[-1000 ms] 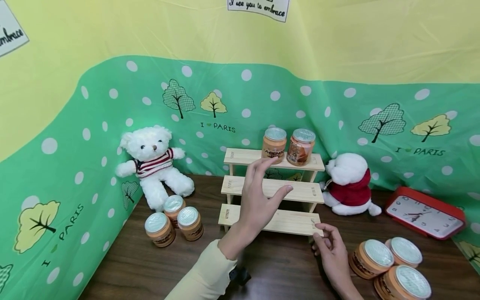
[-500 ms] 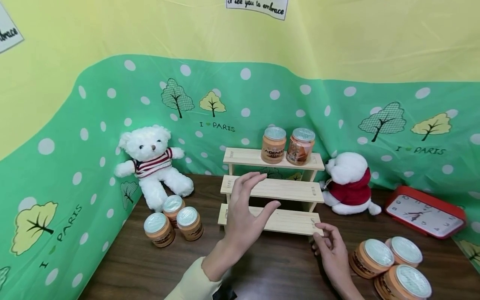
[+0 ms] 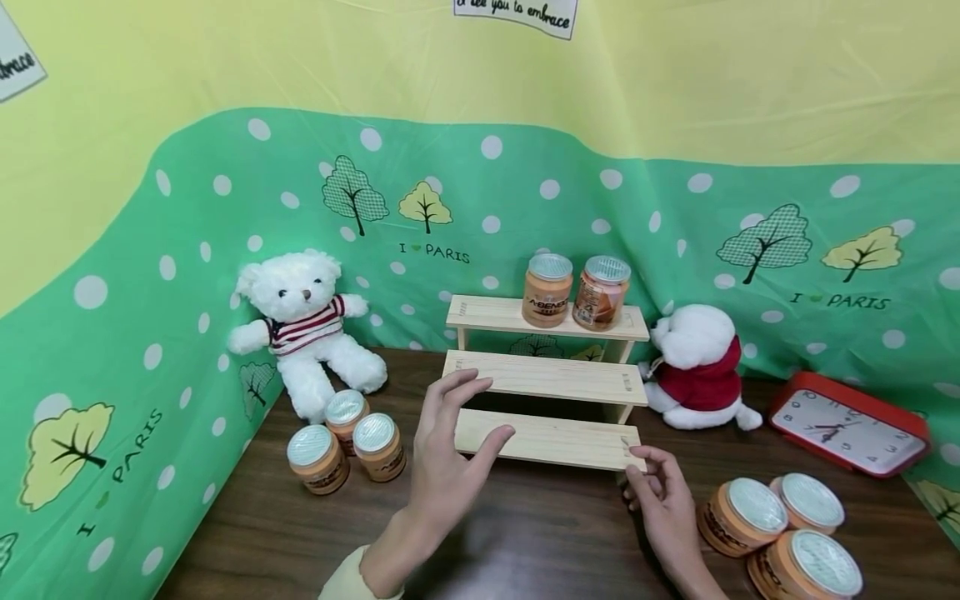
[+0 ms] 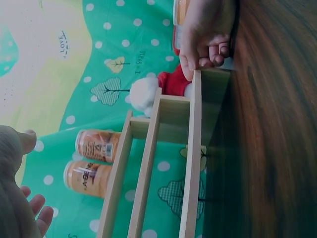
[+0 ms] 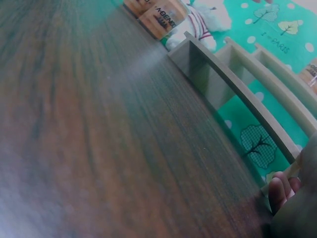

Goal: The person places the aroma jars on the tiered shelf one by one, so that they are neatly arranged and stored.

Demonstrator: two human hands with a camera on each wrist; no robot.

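Note:
A three-tier wooden display shelf point(image 3: 555, 377) stands in the middle of the table. On its top tier, right of centre, two orange jars with pale lids sit side by side, the left jar point(image 3: 547, 292) showing its label and the right jar point(image 3: 602, 302) close by. My left hand point(image 3: 438, 471) hovers before the shelf's left part, fingers spread and relaxed, holding nothing. At the bottom tier's front right corner, my right hand point(image 3: 663, 508) pinches the board between thumb and fingers. The left wrist view also shows this right hand point(image 4: 205, 34) at the board's end.
Three more jars point(image 3: 318, 462) cluster at left before a white teddy bear point(image 3: 303, 325) in a striped top. To the right are a plush in red point(image 3: 701, 367), a red clock point(image 3: 847, 425) and three jars point(image 3: 810, 562). A patterned cloth point(image 3: 420, 292) hangs behind.
My left hand has drawn back from near the top-tier jars, moving left and down toward me. My right hand stays on the shelf corner, and the jars have not moved.

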